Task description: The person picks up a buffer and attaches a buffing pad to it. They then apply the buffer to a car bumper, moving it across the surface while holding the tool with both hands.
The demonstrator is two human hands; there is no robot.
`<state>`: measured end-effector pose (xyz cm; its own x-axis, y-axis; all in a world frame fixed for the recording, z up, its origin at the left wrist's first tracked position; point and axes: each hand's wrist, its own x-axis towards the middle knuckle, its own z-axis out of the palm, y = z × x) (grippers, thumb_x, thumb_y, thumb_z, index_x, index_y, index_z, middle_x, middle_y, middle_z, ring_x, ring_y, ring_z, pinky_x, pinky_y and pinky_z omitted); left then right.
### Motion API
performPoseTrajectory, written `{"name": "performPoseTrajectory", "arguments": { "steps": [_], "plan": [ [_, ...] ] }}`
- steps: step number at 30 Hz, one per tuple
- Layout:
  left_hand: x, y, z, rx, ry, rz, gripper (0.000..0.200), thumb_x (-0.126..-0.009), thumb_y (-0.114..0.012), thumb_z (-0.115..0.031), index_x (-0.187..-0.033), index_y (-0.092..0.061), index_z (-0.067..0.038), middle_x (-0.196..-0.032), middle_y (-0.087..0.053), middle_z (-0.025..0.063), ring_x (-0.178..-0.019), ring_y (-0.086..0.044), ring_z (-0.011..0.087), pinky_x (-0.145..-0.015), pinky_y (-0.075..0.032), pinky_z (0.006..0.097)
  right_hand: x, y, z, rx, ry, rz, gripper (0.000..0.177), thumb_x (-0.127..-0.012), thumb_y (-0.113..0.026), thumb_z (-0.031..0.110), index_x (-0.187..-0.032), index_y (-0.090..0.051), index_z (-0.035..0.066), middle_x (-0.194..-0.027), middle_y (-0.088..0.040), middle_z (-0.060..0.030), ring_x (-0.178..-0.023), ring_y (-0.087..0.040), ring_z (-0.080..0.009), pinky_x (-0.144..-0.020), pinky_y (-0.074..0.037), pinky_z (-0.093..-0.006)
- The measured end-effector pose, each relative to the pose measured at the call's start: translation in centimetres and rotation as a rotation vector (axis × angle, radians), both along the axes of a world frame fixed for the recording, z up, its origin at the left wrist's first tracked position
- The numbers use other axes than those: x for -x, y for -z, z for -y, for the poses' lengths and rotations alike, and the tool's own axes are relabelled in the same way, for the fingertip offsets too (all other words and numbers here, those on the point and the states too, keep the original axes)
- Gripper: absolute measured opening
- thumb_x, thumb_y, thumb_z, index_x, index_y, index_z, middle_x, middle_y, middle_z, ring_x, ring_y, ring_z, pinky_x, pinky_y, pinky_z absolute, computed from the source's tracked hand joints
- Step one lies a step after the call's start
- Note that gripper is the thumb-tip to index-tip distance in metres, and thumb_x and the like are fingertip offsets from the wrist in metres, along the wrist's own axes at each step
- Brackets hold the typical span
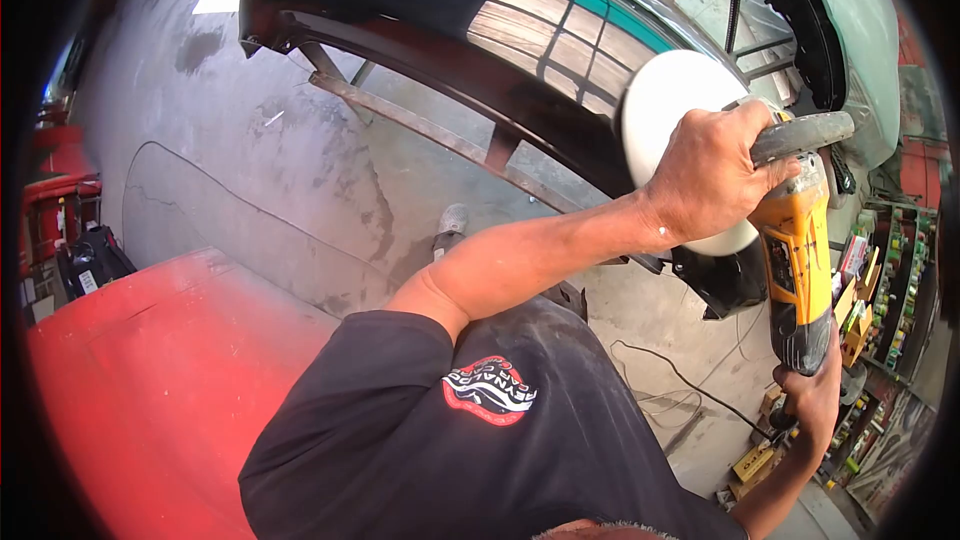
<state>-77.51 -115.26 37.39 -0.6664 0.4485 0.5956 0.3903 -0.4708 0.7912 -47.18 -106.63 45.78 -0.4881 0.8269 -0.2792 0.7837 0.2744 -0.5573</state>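
Note:
A yellow and black polisher with a round white pad is held in both hands. My left hand is closed around its black front handle, close behind the pad. My right hand wraps the rear grip at the lower right, its fingers partly hidden. The pad lies over the right part of a glossy black car bumper and seems to rest against it, though the contact edge is hidden. Reflections show on the bumper's surface.
A metal stand supports the bumper above the concrete floor. A red car panel is at the lower left. The black power cord trails over the floor. Shelves with bottles and boxes line the right side.

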Motion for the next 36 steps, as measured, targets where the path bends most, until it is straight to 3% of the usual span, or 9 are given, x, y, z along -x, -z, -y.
{"name": "performPoseTrajectory", "arguments": {
  "steps": [9,16,19,20,21,25,27,31,36],
  "plan": [
    [15.3,-1.7,9.4,0.0,-0.19,0.024,0.033,-0.085,-0.088,-0.026,-0.087,-0.068,0.0,-0.065,-0.061,0.0057,-0.061,-0.052,0.0093,-0.057,-0.047,0.0286,16.3,-3.0,6.3,-0.095,-0.142,0.027,0.096,-0.065,-0.072,0.004,-0.153,-0.035,-0.006,-0.128,-0.059,-0.0172,-0.115,-0.059,-0.027,-0.106,-0.043,-0.0357],
    [26.4,-0.5,14.7,-0.027,-0.251,0.03,0.027,-0.089,-0.085,-0.019,-0.1,-0.071,0.001,-0.077,-0.065,-0.0055,-0.071,-0.056,0.0035,-0.062,-0.047,0.0209,28.6,-3.0,9.1,-0.11,-0.343,-0.05,0.089,-0.064,-0.072,0.002,-0.147,-0.04,-0.003,-0.127,-0.063,-0.0197,-0.118,-0.06,-0.0289,-0.107,-0.043,-0.035],
    [29.2,-1.1,17.8,0.002,-0.275,0.096,0.023,-0.09,-0.083,-0.014,-0.105,-0.071,-0.002,-0.072,-0.061,-0.0065,-0.054,-0.046,0.0017,-0.048,-0.038,0.021,32.3,-2.2,10.6,-0.051,-0.481,-0.149,0.077,-0.067,-0.07,0.001,-0.14,-0.045,0.0,-0.115,-0.066,-0.0249,-0.108,-0.065,-0.0344,-0.101,-0.047,-0.0374],
    [30.2,-0.7,18.5,-0.042,-0.256,0.058,0.018,-0.092,-0.08,-0.012,-0.105,-0.071,-0.003,-0.067,-0.056,-0.0073,-0.048,-0.039,0.0011,-0.043,-0.031,0.0215,32.4,-1.0,11.0,-0.191,-0.578,-0.214,0.074,-0.068,-0.069,0.002,-0.139,-0.046,0.0,-0.109,-0.067,-0.0267,-0.102,-0.066,-0.0406,-0.095,-0.05,-0.0419],
    [30.6,-0.9,19.9,0.046,-0.275,0.14,0.02,-0.09,-0.083,-0.011,-0.103,-0.072,0.0,-0.079,-0.066,-0.0026,-0.055,-0.046,0.0023,-0.048,-0.036,0.0208,32.9,-0.6,11.7,-0.069,-0.553,-0.223,0.071,-0.071,-0.068,0.003,-0.138,-0.044,0.0,-0.1,-0.068,-0.0279,-0.095,-0.067,-0.0445,-0.088,-0.051,-0.0465],
    [30.9,-1.8,21.7,0.059,-0.2,0.121,0.024,-0.094,-0.078,-0.009,-0.112,-0.07,0.004,-0.078,-0.065,0.0013,-0.051,-0.041,0.0026,-0.043,-0.03,0.0215,32.5,1.7,13.7,0.194,-0.566,-0.215,0.072,-0.079,-0.067,0.006,-0.139,-0.031,-0.011,-0.079,-0.067,-0.0265,-0.079,-0.068,-0.0465,-0.076,-0.052,-0.0535],
    [29.8,-2.8,21.4,0.181,-0.259,0.086,0.018,-0.098,-0.073,-0.009,-0.111,-0.069,0.002,-0.061,-0.05,-0.0041,-0.046,-0.033,0.0029,-0.044,-0.029,0.0247,31.4,3.8,14.6,0.221,-0.551,-0.317,0.077,-0.078,-0.066,0.004,-0.143,-0.028,-0.011,-0.077,-0.067,-0.025,-0.077,-0.069,-0.046,-0.074,-0.052,-0.0533],
    [28.0,-2.8,19.8,0.257,-0.179,0.045,0.029,-0.093,-0.078,-0.01,-0.117,-0.07,0.003,-0.079,-0.065,0.0009,-0.054,-0.042,0.0025,-0.044,-0.03,0.0218,27.8,5.1,15.3,0.367,-0.39,-0.34,0.085,-0.077,-0.073,0.003,-0.151,-0.031,0.0,-0.124,-0.066,-0.0227,-0.114,-0.067,-0.0313,-0.099,-0.05,-0.0386],
    [21.1,-3.5,13.2,0.363,-0.074,-0.03,0.025,-0.091,-0.082,-0.016,-0.107,-0.071,0.0,-0.07,-0.052,-0.0078,-0.055,-0.038,0.0009,-0.047,-0.027,0.0203,20.0,7.7,14.2,0.456,-0.21,-0.525,0.092,-0.076,-0.079,0.001,-0.154,-0.029,0.0,-0.136,-0.059,-0.0163,-0.127,-0.058,-0.0224,-0.109,-0.043,-0.0368]
  ]
}}
